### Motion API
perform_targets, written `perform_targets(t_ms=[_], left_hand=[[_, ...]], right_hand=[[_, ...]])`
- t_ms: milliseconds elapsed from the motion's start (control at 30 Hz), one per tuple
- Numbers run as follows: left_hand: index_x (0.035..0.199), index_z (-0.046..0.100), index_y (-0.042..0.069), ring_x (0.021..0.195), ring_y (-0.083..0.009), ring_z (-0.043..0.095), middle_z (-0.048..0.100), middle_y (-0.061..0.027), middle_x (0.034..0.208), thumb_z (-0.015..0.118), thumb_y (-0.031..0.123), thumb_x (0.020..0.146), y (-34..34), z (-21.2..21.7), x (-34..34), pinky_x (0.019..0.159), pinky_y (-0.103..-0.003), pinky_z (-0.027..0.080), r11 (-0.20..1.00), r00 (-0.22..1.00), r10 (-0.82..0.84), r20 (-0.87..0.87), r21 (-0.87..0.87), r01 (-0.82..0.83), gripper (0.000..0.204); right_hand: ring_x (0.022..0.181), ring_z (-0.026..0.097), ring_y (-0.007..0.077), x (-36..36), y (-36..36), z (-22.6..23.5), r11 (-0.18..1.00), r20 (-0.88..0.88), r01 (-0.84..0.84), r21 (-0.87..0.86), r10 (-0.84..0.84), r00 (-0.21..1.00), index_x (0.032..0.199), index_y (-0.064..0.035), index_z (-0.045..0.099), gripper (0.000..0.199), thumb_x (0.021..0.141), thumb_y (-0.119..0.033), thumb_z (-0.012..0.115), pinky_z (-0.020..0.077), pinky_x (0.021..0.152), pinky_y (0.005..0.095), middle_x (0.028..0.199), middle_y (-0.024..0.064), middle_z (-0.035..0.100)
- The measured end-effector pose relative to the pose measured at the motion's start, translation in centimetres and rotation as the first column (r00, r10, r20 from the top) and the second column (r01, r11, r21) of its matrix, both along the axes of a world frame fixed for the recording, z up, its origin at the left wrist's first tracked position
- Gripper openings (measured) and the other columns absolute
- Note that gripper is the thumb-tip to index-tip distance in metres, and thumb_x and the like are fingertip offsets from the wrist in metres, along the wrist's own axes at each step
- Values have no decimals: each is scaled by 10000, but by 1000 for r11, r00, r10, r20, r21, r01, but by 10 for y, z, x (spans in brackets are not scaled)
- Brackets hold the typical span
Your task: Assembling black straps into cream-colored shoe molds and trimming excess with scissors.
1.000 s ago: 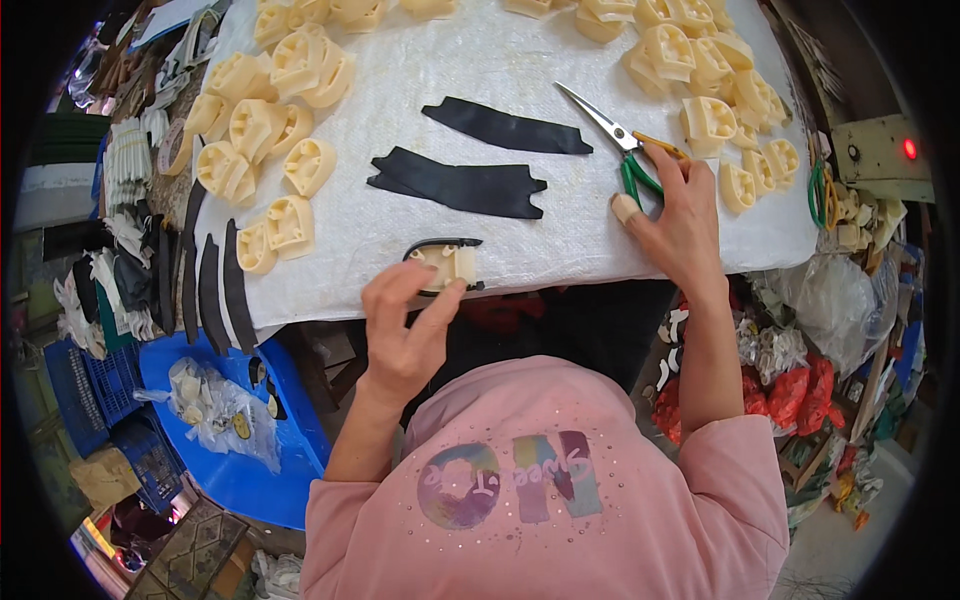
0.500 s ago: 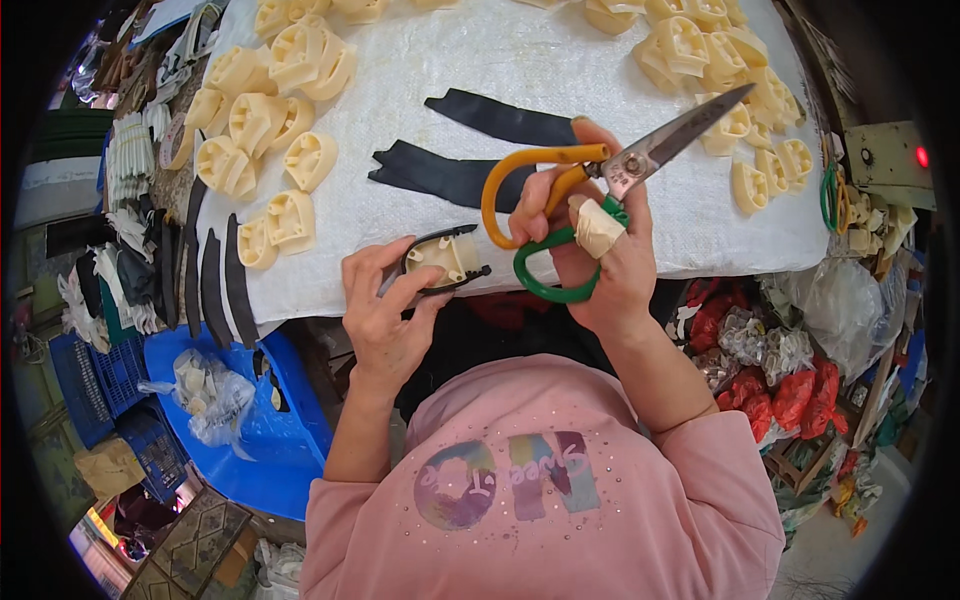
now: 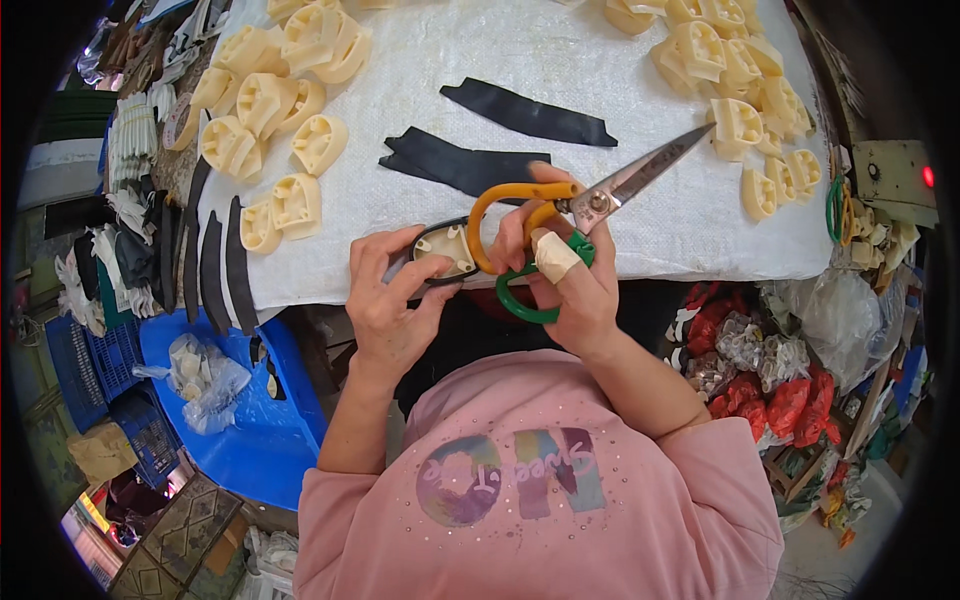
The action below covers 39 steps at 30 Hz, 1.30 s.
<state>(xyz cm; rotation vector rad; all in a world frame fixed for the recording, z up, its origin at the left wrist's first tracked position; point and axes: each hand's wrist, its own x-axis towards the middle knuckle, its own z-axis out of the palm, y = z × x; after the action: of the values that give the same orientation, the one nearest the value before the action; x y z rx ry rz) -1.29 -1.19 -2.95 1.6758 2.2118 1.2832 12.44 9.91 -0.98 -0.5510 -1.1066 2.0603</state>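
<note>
My left hand grips a hollow cream plastic piece, shaped like a shoe heel, at the table's near edge. A black strip runs around its rim. In my right hand, whose thumb is wrapped in tan tape, is a pair of scissors with one orange and one green handle loop. Their blades point up and to the right, away from the piece. The right fingers are close beside the heel piece; the orange loop partly covers its right end, so I cannot tell if they touch it.
Two wide black strips lie on the white table cover. Cream heel pieces are heaped at left and right. Thin black strips hang over the left edge, above a blue bin. Red bags sit below right.
My right hand has come down and left with the scissors, toward the heel piece. The strip's loose ends at the piece's right side are now hidden near the right fingers.
</note>
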Motion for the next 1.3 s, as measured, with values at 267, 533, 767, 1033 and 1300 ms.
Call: perform_targets(t_ms=[267,533,767,1033,1300], left_hand=[[806,655,76,924,-305,543,579,-114,1012,767,-28,478,-1,3,-2,758,-371,474,1000,1000,26,5,11,-26,362],[784,651,91,919,-295,537,553,-108,1029,779,-22,500,-11,-2,-2,762,-357,468,992,992,-1,124,129,-15,331],[809,589,96,974,-280,500,503,-120,1047,788,52,602,-103,-6,-41,838,-364,415,606,625,780,26,222,-764,290],[919,672,70,884,-312,557,632,-138,867,712,62,684,-280,-112,-122,827,-388,437,252,309,937,-166,-292,-923,239],[1334,488,185,1092,-373,523,526,-222,1235,565,45,825,-332,-150,-165,960,-399,396,298,562,766,-314,-601,-742,533]], right_hand=[[694,440,188,7,-2,-4,999,-174,-29,-44,21,985,1344,-84,336,468,909,-176,484,402,681,370,765,93,440],[769,495,159,34,36,17,980,126,64,190,-89,988,1409,-47,298,581,913,-254,517,421,693,308,904,90,536],[1130,483,199,87,97,12,754,526,-34,656,-424,738,1375,5,366,533,884,-126,525,355,987,328,1269,130,481],[1205,425,307,110,95,7,407,513,-313,858,-708,486,1225,-27,529,412,813,-19,525,308,1027,389,1276,170,480],[951,542,286,11,64,25,300,428,-322,898,-423,799,944,-38,589,261,705,20,678,437,816,353,1014,98,598]])
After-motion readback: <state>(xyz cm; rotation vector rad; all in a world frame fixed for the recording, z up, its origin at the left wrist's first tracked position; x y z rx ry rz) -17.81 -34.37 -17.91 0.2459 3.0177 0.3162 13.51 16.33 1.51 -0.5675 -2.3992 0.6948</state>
